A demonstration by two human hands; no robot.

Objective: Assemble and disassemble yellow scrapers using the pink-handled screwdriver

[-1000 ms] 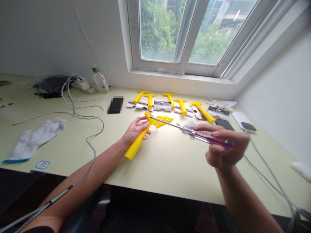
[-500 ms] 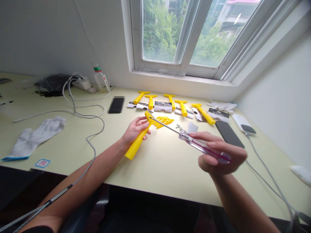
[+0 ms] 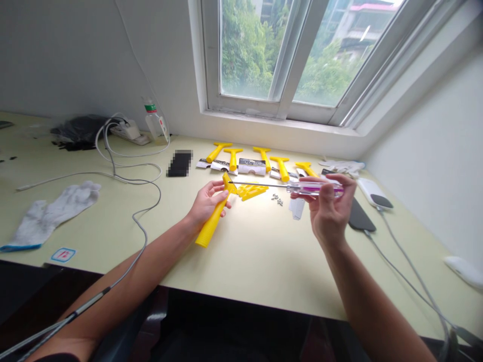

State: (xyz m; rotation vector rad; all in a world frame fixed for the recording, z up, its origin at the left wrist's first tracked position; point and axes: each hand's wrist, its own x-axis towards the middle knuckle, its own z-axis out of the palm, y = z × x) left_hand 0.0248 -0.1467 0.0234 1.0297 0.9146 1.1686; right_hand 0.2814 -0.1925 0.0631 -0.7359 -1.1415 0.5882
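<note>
My left hand [image 3: 206, 203] is closed around the neck of a yellow T-shaped scraper handle [image 3: 210, 227], its grip slanting down toward me. In my right hand [image 3: 331, 211] is a screwdriver [image 3: 260, 185] with a clear, purple-streaked handle. Its shaft lies nearly level, and the tip meets the scraper's head; whether a screw sits under it is too small to tell. Just behind the head lie flat yellow plastic pieces [image 3: 253, 191]. Small screws [image 3: 277, 199] are heaped below the screwdriver shaft, beside thin pale plates [image 3: 296, 208].
Several yellow scrapers [image 3: 279, 168] lie along the back with printed cards [image 3: 252, 166]. To the right are a dark phone [image 3: 360, 217], a white power bank [image 3: 374, 193] and cables. A white glove [image 3: 60, 211], a loose cable [image 3: 145, 221] and a bottle [image 3: 155, 125] occupy the left.
My right hand has turned and risen, rolling the screwdriver's handle up so the shaft is now almost level. The tip stays at the scraper head; my left hand barely moves.
</note>
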